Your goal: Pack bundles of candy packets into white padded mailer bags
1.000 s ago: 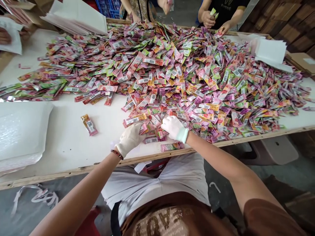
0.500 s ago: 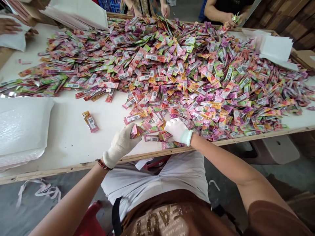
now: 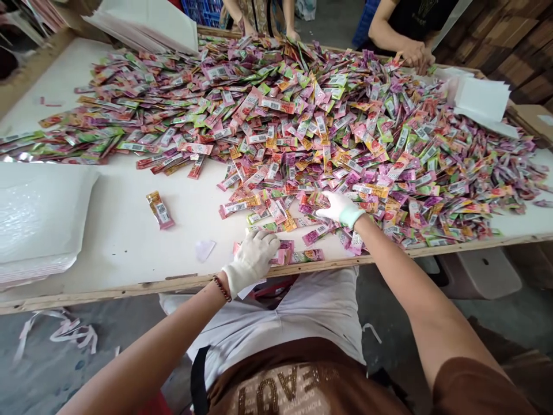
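Observation:
My left hand [image 3: 254, 256], in a white knitted glove, is palm down at the table's front edge. Its fingers curl over pink stick packets [image 3: 283, 253], whose ends show on both sides of the glove; how many lie beneath is hidden. My right hand [image 3: 339, 208], gloved in white with a mint cuff, reaches into the near part of the packet heap [image 3: 268, 121]. Its thumb and fingers are apart, touching or just above packets there. One orange-and-pink packet [image 3: 159, 210] lies alone to the left. A small translucent scrap [image 3: 205, 250] rests left of my left hand.
White padded sheets or bags [image 3: 38, 219] are stacked on the left of the table. More white sheets stand at the back left [image 3: 147, 26] and right [image 3: 481, 98]. Two people are across the table; one person's hands [image 3: 417, 56] hover by the heap.
My left hand has moved right and down to the table edge, over the packets there. My right hand has shifted right and up into the heap. The translucent scrap now shows on the table.

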`<state>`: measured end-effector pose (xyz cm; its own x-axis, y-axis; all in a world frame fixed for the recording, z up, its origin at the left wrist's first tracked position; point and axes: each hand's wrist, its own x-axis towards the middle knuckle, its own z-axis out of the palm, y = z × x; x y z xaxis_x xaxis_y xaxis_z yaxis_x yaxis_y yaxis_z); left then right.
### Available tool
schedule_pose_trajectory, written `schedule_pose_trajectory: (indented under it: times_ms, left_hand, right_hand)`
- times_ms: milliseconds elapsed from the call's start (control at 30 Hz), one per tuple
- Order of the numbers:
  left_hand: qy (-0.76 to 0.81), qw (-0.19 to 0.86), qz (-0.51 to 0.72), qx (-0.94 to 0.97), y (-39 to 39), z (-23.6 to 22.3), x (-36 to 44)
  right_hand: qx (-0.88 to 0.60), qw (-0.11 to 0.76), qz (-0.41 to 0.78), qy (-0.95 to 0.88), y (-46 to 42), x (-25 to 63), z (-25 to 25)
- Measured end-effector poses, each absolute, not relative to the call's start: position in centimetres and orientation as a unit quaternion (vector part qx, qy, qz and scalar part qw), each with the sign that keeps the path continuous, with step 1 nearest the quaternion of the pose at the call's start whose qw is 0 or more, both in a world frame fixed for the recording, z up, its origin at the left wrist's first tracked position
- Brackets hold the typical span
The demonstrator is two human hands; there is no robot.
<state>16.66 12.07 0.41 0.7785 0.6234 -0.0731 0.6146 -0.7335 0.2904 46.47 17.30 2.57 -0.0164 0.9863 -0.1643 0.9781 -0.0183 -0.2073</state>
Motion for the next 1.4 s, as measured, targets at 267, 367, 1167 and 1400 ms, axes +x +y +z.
schedule_pose_trajectory:
  times_ms: [267,367,1167,1400]
  left_hand:
    - [0.431,0.146,0.083,0.887,13.2,0.3,12.0]
    - [0.505,0.113,0.148,0.843,16.5,0.5,10.4]
    - [0.551,0.247,0.259,0.754,16.0,0.5,7.8]
    - [0.432,0.254,0.077,0.862,12.2,0.4,16.1]
  right_hand:
    - [-0.709,0.084,0.154,-0.684,16.4,46.1,2.8]
    - [-0.661,0.221,0.269,-0.665,16.1,42.9,3.4]
    - [-0.708,0.167,0.348,-0.591,17.7,36.9,1.9]
    - [-0.678,0.216,0.333,-0.618,17.5,36.1,-0.6]
